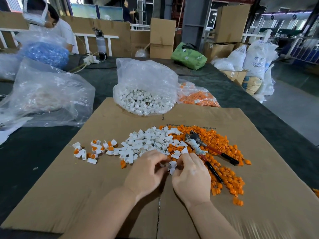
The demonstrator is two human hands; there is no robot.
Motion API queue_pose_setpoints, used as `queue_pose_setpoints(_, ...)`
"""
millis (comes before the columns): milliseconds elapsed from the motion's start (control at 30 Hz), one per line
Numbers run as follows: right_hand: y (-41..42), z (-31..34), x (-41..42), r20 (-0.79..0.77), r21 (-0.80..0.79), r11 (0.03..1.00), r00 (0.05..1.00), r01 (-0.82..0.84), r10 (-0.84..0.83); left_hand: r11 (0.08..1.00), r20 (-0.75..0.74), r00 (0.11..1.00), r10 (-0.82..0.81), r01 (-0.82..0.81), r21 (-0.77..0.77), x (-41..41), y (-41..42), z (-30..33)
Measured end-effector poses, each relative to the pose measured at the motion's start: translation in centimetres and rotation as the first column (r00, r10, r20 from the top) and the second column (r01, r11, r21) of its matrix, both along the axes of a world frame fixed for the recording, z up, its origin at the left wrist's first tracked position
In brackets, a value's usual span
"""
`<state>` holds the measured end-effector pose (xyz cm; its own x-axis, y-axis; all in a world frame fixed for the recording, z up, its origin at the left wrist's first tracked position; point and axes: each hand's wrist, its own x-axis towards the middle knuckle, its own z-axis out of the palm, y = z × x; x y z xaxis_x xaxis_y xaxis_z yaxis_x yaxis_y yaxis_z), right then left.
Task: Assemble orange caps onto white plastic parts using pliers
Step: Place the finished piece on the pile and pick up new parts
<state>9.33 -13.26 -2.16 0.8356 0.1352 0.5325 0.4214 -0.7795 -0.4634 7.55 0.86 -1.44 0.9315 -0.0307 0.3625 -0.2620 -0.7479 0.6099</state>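
My left hand (146, 175) and my right hand (191, 178) meet over the cardboard sheet (72, 195), and both pinch a small white plastic part (172, 167) between their fingertips. Beyond them lies a heap of loose white parts (148, 142). Orange caps (226, 169) spread out to the right of it. Red-and-black-handled pliers (205, 149) rest on the caps, untouched. Several white parts with orange caps fitted (93, 150) lie to the left.
An open clear bag of white parts (143, 100) stands at the cardboard's far edge, with a bag of orange caps (196, 97) beside it. A crumpled clear bag (44, 97) sits at the left. Another person (50, 23) sits across the dark table.
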Motion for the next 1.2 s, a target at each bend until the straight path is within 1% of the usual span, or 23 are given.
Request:
queue_pose_setpoints(67,0.0,-0.1,0.0,-0.043,-0.042,0.999,0.999,-0.003,0.001,0.999,-0.064,0.997,-0.048,0.049,0.009,0.3,-0.6,-0.4)
queue_pose_setpoints(167,0.0,-0.2,0.1,-0.065,-0.088,0.996,0.998,-0.01,0.004,0.999,-0.122,0.992,-0.025,0.019,-0.047,0.7,-0.7,-0.8)
queue_pose_setpoints(300,0.1,-0.1,0.2,-0.052,-0.081,0.997,0.999,-0.004,-0.001,0.998,-0.086,0.996,-0.001,-0.005,-0.064,0.4,-0.6,-1.0)
queue_pose_setpoints(467,0.2,0.0,-0.1,-0.022,-0.084,0.993,0.996,0.084,-0.086,0.999,-0.065,0.998,0.017,-0.019,-0.03,0.2,-0.7,-1.0)
queue_pose_setpoints(533,0.2,-0.1,0.0,-0.024,-0.093,0.991,0.995,0.092,-0.095,0.999,-0.065,0.998,0.022,-0.023,-0.025,0.2,-0.7,-1.0)
queue_pose_setpoints(733,0.2,-0.5,0.3,0.073,-0.138,0.99,0.997,0.0,0.01,0.999,-0.059,0.997,0.046,-0.047,-0.024,0.1,-0.8,-1.3)
queue_pose_setpoints(900,0.3,-0.5,0.2,0.036,-0.086,0.995,0.998,-0.047,0.05,0.998,-0.062,0.997,0.052,-0.053,-0.019,-0.1,-0.8,-1.3)
queue_pose_setpoints(967,0.4,-0.5,0.2,0.037,-0.072,0.994,0.996,-0.082,0.085,0.996,-0.067,0.995,0.07,-0.073,-0.048,-0.2,-0.7,-1.2)
queue_pose_setpoints(1067,0.5,-0.5,0.3,0.043,-0.064,0.991,0.992,-0.118,0.121,0.982,-0.08,0.99,0.114,-0.124,-0.144,-0.4,-0.5,-1.1)
queue_pose_setpoints(1200,0.5,-0.7,0.4,-0.005,-0.067,0.989,0.992,-0.13,0.129,0.953,-0.151,0.977,0.153,-0.186,-0.239,-0.4,-0.4,-1.1)
